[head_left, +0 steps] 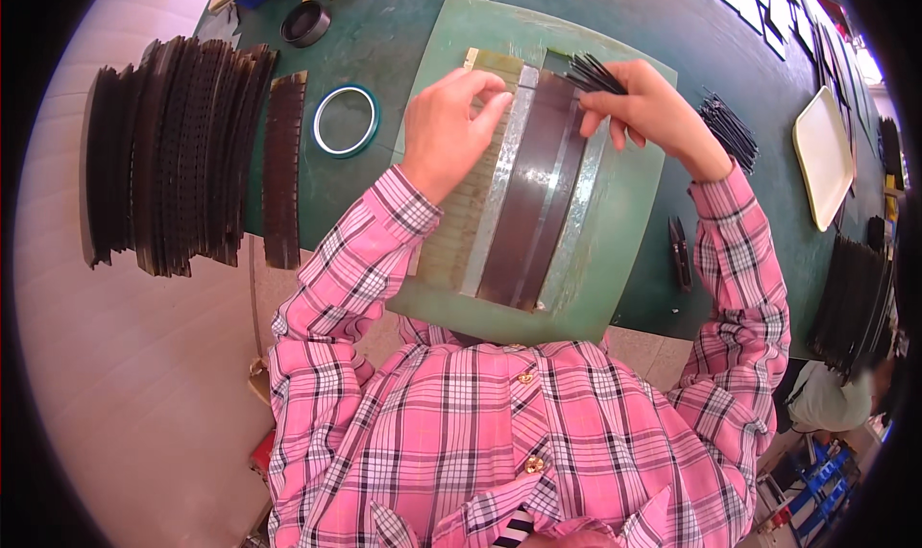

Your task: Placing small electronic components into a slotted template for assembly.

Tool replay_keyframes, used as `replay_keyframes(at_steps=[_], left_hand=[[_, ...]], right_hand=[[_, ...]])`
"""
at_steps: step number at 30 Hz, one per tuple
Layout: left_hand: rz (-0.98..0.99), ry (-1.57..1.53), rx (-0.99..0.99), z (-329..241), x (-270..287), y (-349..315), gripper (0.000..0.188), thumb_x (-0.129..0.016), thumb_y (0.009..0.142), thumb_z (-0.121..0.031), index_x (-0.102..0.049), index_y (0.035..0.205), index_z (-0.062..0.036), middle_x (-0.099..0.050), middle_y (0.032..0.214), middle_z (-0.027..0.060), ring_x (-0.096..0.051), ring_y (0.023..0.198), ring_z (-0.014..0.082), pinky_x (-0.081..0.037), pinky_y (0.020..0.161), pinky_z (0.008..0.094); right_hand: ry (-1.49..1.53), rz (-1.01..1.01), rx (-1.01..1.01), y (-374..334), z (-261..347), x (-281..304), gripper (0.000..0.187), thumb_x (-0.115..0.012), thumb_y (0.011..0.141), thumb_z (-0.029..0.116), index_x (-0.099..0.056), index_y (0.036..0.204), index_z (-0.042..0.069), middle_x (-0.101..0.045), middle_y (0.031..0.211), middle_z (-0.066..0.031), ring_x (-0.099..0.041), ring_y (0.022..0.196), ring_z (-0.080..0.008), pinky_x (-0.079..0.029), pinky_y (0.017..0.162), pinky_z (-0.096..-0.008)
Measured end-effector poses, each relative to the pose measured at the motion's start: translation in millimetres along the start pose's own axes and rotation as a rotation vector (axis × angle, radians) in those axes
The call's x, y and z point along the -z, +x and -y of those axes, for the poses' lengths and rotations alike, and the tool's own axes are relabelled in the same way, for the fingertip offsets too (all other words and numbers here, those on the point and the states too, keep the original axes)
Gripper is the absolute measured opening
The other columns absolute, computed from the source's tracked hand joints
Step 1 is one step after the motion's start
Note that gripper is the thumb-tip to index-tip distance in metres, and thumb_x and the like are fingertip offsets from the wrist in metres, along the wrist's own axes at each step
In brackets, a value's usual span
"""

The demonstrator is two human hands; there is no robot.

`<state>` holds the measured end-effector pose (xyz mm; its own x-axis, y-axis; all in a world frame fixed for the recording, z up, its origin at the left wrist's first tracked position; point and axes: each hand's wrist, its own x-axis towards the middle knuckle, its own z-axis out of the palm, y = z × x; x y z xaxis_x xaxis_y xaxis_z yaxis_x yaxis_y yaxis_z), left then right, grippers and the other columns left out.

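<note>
My right hand (645,111) grips a bundle of thin black sticks (594,73), which fan out to the left from its fingers. My left hand (449,127) is closed, thumb and forefinger brought together over the strip's upper left; anything between their tips is too small to make out. Beneath both hands lies a dark brown flat strip (533,188), flanked by shiny clear bands. A yellowish slatted strip (451,231) runs along its left side, partly under my left hand. All of this rests on a pale green board (586,313).
To the left stand a stack of dark slotted strips (173,154), a single strip (283,169), a tape roll (346,121) and a black ring (305,24). On the right are more black sticks (728,130), dark cutters (680,253), a cream tray (823,159) and another dark stack (850,303).
</note>
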<state>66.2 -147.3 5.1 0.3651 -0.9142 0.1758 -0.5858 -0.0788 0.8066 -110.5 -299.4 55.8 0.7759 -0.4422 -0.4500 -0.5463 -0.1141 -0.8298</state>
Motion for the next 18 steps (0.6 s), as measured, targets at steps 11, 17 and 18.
replay_keyframes(at_steps=[11,17,18], left_hand=[[-0.072,0.164,-0.140,12.5,-12.1,10.6,0.013,-0.068,0.081,-0.009,-0.072,0.093,-0.0075,-0.063,0.081,0.0027,-0.055,0.057,0.0129,-0.045,0.055,0.0276],[-0.080,0.145,-0.123,11.1,-15.6,9.4,0.012,-0.067,0.080,-0.007,-0.072,0.092,-0.0073,-0.062,0.078,0.0029,-0.057,0.060,0.0146,-0.045,0.055,0.0278],[-0.082,0.143,-0.123,10.8,-15.8,9.7,0.012,-0.067,0.080,-0.007,-0.072,0.092,-0.0073,-0.062,0.078,0.0029,-0.057,0.060,0.0146,-0.045,0.055,0.0278]], right_hand=[[0.018,-0.026,-0.081,20.2,-18.8,0.8,0.015,-0.058,0.086,0.014,-0.062,0.087,0.000,-0.068,0.070,-0.0053,-0.054,0.046,-0.0056,-0.036,0.038,-0.0206],[0.038,-0.042,-0.090,17.8,-16.6,-0.5,0.014,-0.057,0.086,0.012,-0.063,0.086,-0.001,-0.068,0.069,-0.0061,-0.054,0.046,-0.0059,-0.037,0.038,-0.0205],[0.043,-0.043,-0.088,18.2,-16.1,-0.5,0.014,-0.057,0.085,0.012,-0.063,0.086,-0.001,-0.068,0.069,-0.0063,-0.054,0.046,-0.0061,-0.037,0.038,-0.0207]])
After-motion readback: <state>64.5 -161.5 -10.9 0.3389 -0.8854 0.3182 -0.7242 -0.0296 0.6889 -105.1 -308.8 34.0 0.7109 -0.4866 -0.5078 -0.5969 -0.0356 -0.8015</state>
